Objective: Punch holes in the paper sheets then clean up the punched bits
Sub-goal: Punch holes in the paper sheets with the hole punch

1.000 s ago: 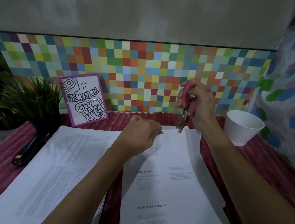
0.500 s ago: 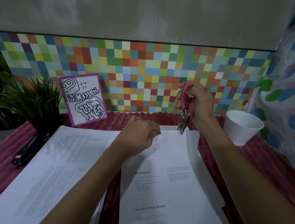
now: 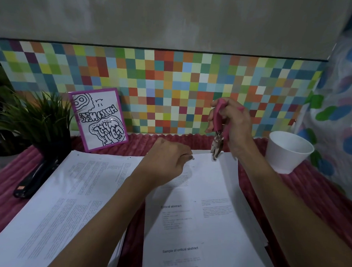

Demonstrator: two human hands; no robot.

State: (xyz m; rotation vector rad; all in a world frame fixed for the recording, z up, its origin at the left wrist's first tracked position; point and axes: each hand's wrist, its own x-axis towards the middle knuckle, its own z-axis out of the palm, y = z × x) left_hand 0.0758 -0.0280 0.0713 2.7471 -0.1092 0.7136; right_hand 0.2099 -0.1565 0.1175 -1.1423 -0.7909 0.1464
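Note:
Two stacks of printed paper lie on a red ribbed cloth. The right stack (image 3: 203,215) has a top sheet headed "Critical abstract". My left hand (image 3: 168,159) is curled and presses down on that sheet near its far edge. My right hand (image 3: 232,125) grips a pink-handled hole punch (image 3: 218,135), held upright, its metal jaws at the sheet's far edge. The left stack (image 3: 63,205) shows a few small holes along its far edge.
A white cup (image 3: 287,152) stands at the right on the cloth. A black stapler (image 3: 34,179) lies at the left beside a potted plant (image 3: 32,121). A pink-framed drawing (image 3: 99,120) leans on the colourful checkered wall.
The punch in my right hand has dropped slightly toward the sheet's far edge. The top sheet and my left hand have shifted a little.

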